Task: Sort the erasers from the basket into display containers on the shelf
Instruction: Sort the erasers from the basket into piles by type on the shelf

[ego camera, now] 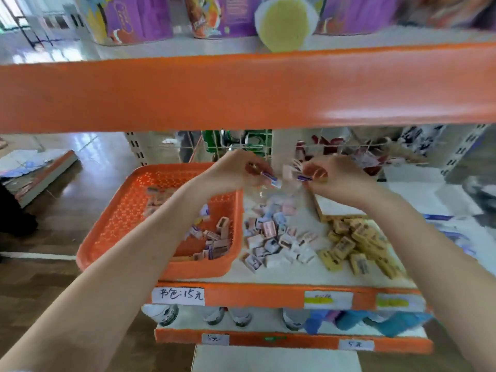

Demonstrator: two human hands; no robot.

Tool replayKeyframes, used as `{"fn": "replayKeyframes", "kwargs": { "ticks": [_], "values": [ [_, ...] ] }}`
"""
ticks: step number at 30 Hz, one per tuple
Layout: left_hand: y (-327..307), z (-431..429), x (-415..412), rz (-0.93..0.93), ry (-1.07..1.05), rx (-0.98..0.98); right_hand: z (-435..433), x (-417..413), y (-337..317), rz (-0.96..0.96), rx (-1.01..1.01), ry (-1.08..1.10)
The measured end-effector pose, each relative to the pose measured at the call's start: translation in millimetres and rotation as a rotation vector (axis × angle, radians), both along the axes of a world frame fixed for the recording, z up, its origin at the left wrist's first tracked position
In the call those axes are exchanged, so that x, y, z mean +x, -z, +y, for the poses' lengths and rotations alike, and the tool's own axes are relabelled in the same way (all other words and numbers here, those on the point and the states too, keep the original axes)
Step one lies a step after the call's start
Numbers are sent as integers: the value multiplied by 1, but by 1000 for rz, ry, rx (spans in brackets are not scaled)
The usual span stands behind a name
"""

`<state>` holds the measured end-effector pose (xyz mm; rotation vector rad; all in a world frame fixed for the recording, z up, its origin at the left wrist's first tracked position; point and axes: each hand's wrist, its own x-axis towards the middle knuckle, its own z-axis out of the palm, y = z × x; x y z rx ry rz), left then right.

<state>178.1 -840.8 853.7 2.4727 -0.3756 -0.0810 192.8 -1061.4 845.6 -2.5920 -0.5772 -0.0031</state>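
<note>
An orange perforated basket (128,210) sits on the left of the middle shelf with several small wrapped erasers (214,241) heaped in its near right corner. My left hand (236,170) is raised above the basket's far right corner and pinches a small white and purple eraser (272,179). My right hand (338,181) is level with it and grips a small bunch of pink and purple erasers (304,171). Below the hands lies a pile of pink and white erasers (273,237) in a barely visible clear container. A yellow eraser pile (357,245) lies to its right.
An orange shelf beam (241,89) crosses just above the hands. The white shelf board (281,275) has an orange front edge with price labels (178,296). Wire racks with packets (349,151) stand behind. A lower shelf (268,318) holds small items.
</note>
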Motion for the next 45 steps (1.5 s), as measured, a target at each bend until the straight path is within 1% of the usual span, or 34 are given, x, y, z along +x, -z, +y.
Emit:
{"fn": "replayKeyframes", "kwargs": {
  "ticks": [5, 7, 9, 12, 14, 17, 22, 28, 30, 35, 40, 45],
  "values": [
    [0, -79, 32, 7, 217, 8, -84, -17, 6, -53, -51, 186],
    [2, -114, 40, 21, 296, 18, -117, -30, 6, -78, -104, 261],
    [5, -149, 44, 30, 378, 24, -146, -43, 7, -69, -163, 321],
    [13, -197, 44, 40, 476, 49, -182, -65, 12, -37, -189, 417],
    [24, -226, 43, 26, 500, 84, -201, -80, 21, -17, -207, 461],
    [46, -259, 41, 48, 514, 84, -218, -96, 38, 28, -242, 503],
    [77, -288, 34, 31, 522, 85, -223, -112, 57, 90, -238, 517],
    [82, -290, 30, 0, 540, 71, -221, -116, 57, 48, -174, 544],
    [80, -287, 31, -3, 539, 52, -219, -114, 53, 7, -152, 542],
    [64, -258, 36, -45, 491, 50, -202, -98, 40, -84, -94, 493],
    [31, -197, 39, -68, 367, 53, -160, -69, 29, -131, -79, 334],
    [9, -116, 30, -30, 130, -45, -95, -38, 24, -182, -67, 103]
  ]
}}
